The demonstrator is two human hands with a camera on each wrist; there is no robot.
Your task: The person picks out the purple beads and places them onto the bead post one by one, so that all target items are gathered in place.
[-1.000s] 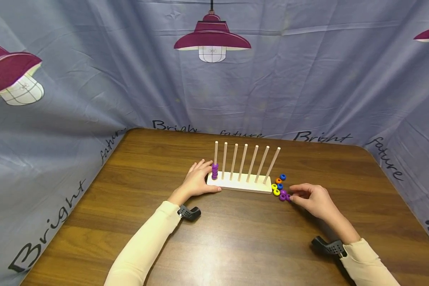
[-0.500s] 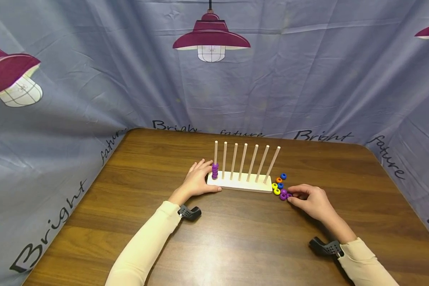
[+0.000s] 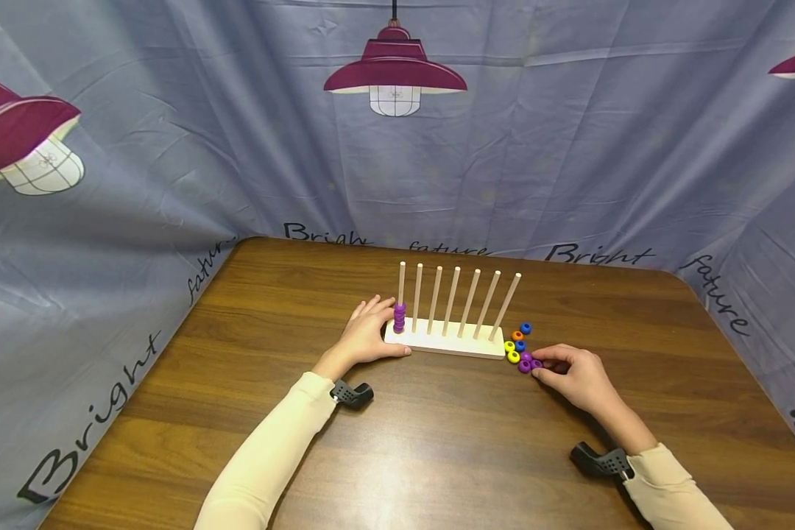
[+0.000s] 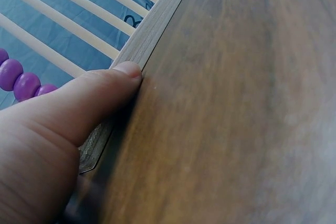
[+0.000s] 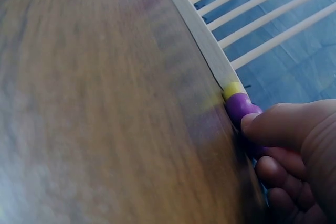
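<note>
A pale wooden peg rack (image 3: 444, 341) stands on the table with several upright pegs in a row. On its leftmost peg sits a stack of purple beads (image 3: 400, 319). My left hand (image 3: 364, 335) holds the rack's left end, thumb along the front edge and fingers towards the back; the left wrist view shows the thumb (image 4: 113, 85) against the base. At the rack's right end my right hand (image 3: 579, 374) pinches a purple bead (image 3: 537, 364) between thumb and fingers, the bead still down on the table. Two more purple beads (image 3: 525, 366) touch it or lie close by.
Beside the rack's right end lie loose yellow beads (image 3: 514, 358), blue beads (image 3: 526, 328) and an orange bead (image 3: 517, 336). The brown wooden table (image 3: 437, 442) is bounded at the back by a blue-grey curtain (image 3: 536, 147) printed with lamps and lettering.
My right hand has shifted slightly left, its thumb and fingers coming around the rightmost purple bead. The left hand and the rack have stayed in place.
</note>
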